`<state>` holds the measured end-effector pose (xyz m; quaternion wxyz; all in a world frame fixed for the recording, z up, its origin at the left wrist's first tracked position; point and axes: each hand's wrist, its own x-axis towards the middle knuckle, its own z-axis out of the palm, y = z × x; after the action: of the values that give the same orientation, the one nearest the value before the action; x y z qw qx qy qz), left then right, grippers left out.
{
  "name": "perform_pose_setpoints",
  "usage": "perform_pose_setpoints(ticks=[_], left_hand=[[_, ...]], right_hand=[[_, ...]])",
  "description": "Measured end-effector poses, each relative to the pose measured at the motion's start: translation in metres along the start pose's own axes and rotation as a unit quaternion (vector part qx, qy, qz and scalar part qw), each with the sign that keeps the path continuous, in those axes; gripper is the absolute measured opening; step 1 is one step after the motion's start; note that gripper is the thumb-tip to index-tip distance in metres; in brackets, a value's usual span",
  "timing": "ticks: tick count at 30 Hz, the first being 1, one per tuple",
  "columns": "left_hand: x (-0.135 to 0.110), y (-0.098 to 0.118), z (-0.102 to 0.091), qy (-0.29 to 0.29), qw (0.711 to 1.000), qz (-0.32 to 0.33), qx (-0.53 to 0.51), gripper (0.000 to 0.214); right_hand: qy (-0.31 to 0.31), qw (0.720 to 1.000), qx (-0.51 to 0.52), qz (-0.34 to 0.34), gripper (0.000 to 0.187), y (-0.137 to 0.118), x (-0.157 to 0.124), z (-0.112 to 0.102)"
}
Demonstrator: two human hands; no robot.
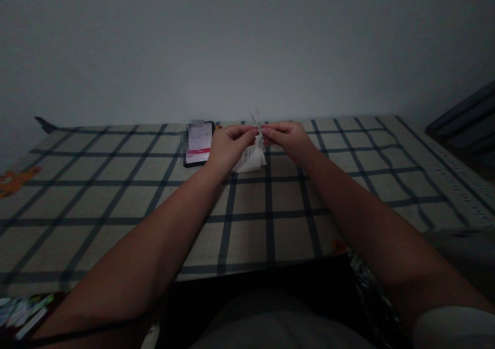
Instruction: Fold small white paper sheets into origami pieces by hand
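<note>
My left hand (229, 144) and my right hand (290, 136) meet over the far part of the checked cloth, each closed in a pinch. Between their fingertips is a thin, pale strip (260, 130), perhaps twisted paper; its upper end sticks up and looks blurred. White paper with faint print (253, 158) shows below the fingers, partly hidden behind my left hand. Whether the strip is joined to that paper I cannot tell. Just left of my left hand lies a phone (200, 150) with its screen lit and a dark case around it.
The checked cloth (247, 220) covers the surface up to a pale wall (247, 50). At the right edge stands a dark ridged object (467, 114). An orange figure (17, 180) shows at the left, and a colourful item (25, 315) lies at the lower left.
</note>
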<state>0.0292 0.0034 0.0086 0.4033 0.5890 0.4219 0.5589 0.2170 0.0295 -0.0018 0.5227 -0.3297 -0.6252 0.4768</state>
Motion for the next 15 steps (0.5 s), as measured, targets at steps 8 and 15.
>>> perform_pose_setpoints(ticks=[8,15], left_hand=[[0.003,-0.009,0.002,-0.005,0.998,0.064,0.007,0.039],[0.002,-0.010,0.000,-0.007,0.995,0.084,0.052,0.031]], right_hand=[[0.014,0.972,-0.163,-0.170,0.024,-0.008,-0.001,-0.002],[0.014,0.973,-0.165,-0.161,0.026,-0.011,-0.003,-0.002]])
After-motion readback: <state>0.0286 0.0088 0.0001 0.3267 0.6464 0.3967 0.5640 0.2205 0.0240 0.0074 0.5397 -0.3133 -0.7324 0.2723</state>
